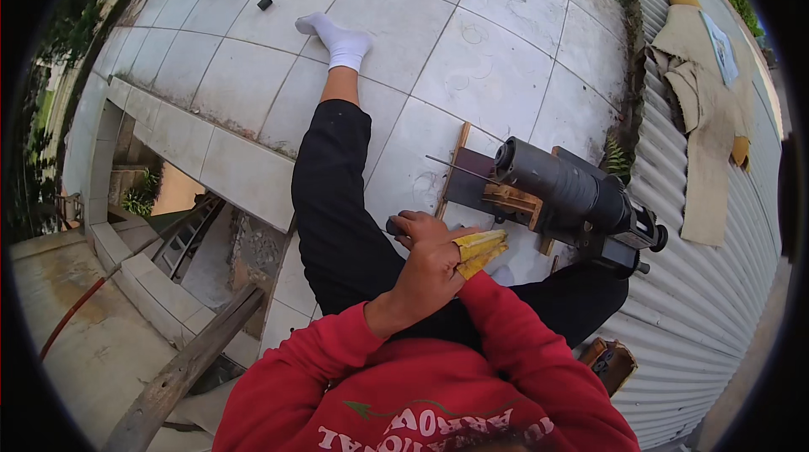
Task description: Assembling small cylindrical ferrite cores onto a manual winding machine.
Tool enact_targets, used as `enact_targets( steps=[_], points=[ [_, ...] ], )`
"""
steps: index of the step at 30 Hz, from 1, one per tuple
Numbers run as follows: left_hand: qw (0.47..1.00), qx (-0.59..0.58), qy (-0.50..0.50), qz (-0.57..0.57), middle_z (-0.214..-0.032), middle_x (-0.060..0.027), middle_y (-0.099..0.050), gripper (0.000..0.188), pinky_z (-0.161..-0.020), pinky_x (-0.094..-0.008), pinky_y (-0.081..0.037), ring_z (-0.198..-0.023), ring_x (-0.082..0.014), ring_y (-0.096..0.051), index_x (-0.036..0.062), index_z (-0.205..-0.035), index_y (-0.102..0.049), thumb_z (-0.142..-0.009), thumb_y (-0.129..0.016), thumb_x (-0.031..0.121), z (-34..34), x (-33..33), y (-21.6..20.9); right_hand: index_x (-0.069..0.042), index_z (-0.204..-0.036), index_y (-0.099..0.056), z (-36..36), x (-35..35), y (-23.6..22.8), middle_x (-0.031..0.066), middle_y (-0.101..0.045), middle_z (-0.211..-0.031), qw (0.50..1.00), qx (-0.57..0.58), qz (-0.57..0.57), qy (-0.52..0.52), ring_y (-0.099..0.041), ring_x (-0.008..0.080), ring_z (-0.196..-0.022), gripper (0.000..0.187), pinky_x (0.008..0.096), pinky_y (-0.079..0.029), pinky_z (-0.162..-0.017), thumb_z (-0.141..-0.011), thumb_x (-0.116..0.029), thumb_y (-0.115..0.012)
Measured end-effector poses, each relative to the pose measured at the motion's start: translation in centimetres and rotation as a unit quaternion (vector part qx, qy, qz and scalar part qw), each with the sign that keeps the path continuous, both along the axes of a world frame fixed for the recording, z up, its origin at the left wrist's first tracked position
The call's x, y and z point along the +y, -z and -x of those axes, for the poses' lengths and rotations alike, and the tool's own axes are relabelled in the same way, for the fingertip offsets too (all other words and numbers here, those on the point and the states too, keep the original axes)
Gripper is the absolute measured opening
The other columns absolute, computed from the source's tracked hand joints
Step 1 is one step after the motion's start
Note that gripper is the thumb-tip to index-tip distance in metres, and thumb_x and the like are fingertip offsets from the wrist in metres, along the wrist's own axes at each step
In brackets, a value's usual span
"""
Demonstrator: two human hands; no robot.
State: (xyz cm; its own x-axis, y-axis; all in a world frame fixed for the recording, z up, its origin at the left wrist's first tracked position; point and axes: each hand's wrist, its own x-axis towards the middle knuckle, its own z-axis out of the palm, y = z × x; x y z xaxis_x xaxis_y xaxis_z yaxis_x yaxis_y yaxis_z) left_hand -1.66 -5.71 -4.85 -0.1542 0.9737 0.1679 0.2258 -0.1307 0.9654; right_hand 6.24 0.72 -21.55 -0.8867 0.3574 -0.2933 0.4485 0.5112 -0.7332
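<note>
My two hands are close together in front of my body, the left crossing over the right. A folded yellow cloth (480, 251) lies by the fingers of my left hand (428, 273), which appear closed on it, next to the right cuff. My right hand (423, 229) reaches out leftward beneath. Its fingers are closed round a small dark, rounded piece (393, 226), mostly hidden by them. To the right of the hands lies a large dark cylindrical machine (560, 182), on its side on a wooden and dark-plated base (466, 182).
My outstretched leg (333, 191) lies across the pale tiled floor (472, 56). A small black cylinder (265, 3) rests beyond my foot. Left are a ledge opening and a wooden beam (181, 368). Corrugated sheeting (674, 309) runs along the right, with beige fabric (706, 115) on it.
</note>
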Motion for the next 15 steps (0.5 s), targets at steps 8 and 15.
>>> enact_targets(
  steps=[8,15],
  points=[
    [0.996,-0.050,0.055,0.050,-0.116,-0.0204,-0.079,0.030,-0.084,-0.0356,-0.061,-0.101,-0.0337,-0.079,-0.0034,-0.123,-0.078,-0.093,-0.080,0.002,-4.8,-1.4,2.7,-0.007,-0.137,-0.066,-10.7,-1.0,4.7,0.0187,-0.072,-0.128,0.955,-0.152,-0.071,0.243,-0.073,0.0418,-0.111,0.052,0.0507,-0.060,-0.094,-0.089,-0.020,-0.081],
    [0.995,-0.065,0.030,0.066,-0.121,-0.0228,-0.078,0.029,-0.084,-0.0349,-0.061,-0.101,-0.0333,-0.080,-0.0035,-0.123,-0.078,-0.094,-0.078,0.000,-4.8,-1.6,3.4,-0.012,-0.137,-0.063,-9.3,1.0,9.2,0.0180,-0.074,-0.125,0.932,-0.158,-0.132,0.297,-0.073,0.0422,-0.110,0.060,0.0524,-0.061,-0.090,-0.084,-0.020,-0.088]
  ],
)
